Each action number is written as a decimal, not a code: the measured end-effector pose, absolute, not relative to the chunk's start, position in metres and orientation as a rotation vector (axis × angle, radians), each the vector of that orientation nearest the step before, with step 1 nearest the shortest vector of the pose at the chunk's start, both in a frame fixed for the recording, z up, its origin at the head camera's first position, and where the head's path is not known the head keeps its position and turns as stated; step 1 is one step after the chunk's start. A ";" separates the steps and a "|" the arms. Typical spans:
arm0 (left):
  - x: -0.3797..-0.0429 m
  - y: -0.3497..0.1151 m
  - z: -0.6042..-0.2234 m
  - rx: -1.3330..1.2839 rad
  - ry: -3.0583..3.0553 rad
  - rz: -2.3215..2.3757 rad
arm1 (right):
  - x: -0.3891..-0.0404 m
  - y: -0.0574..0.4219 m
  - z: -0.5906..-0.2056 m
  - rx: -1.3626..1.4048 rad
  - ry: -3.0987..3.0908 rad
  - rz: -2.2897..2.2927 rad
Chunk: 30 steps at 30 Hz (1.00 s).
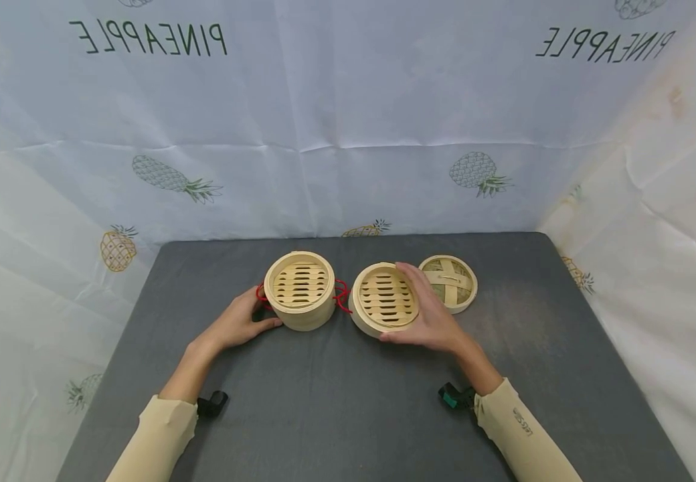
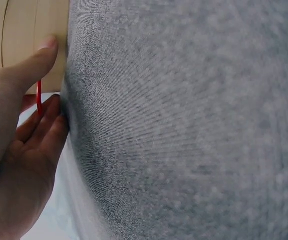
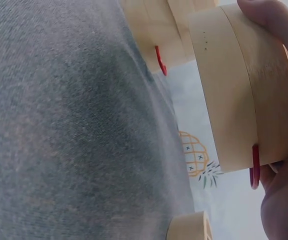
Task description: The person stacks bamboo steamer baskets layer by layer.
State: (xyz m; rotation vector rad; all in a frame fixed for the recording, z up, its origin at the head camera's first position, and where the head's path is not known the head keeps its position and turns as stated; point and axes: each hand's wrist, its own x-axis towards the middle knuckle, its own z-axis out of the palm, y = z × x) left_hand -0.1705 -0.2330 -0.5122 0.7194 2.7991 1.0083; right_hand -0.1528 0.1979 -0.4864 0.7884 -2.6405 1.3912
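In the head view my left hand (image 1: 239,323) holds a round bamboo steamer basket (image 1: 307,317) by its left side. Its thumb (image 2: 41,57) lies along the basket's wall in the left wrist view, the other fingers by a red loop handle (image 2: 39,97). My right hand (image 1: 433,324) grips a second bamboo steamer basket (image 1: 384,299) from the right, thumb and fingers on opposite sides of its wall. This basket is tilted and raised off the table in the right wrist view. Slatted floors show inside both baskets.
A woven bamboo lid (image 1: 466,300) lies on the grey table (image 1: 324,415), just behind and right of my right hand. White curtain (image 1: 336,100) with pineapple prints hangs behind the table's far edge and at both sides.
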 end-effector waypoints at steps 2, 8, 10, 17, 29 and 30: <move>-0.170 -0.233 -0.512 0.729 2.809 1.011 | -0.153 0.197 -0.484 0.787 -2.627 1.392; -0.169 -0.233 -0.510 0.714 2.798 1.021 | -0.154 0.194 -0.477 0.797 -2.584 1.398; -0.169 -0.233 -0.510 0.712 2.794 1.022 | -0.155 0.193 -0.475 0.804 -2.573 1.411; -0.169 -0.234 -0.510 0.713 2.801 1.028 | -0.156 0.189 -0.471 0.814 -2.549 1.435; -0.171 -0.234 -0.512 0.712 2.799 1.016 | -0.156 0.185 -0.469 0.772 -2.508 1.483; -0.171 -0.234 -0.512 0.715 2.798 1.017 | -0.156 0.184 -0.469 0.766 -2.507 1.488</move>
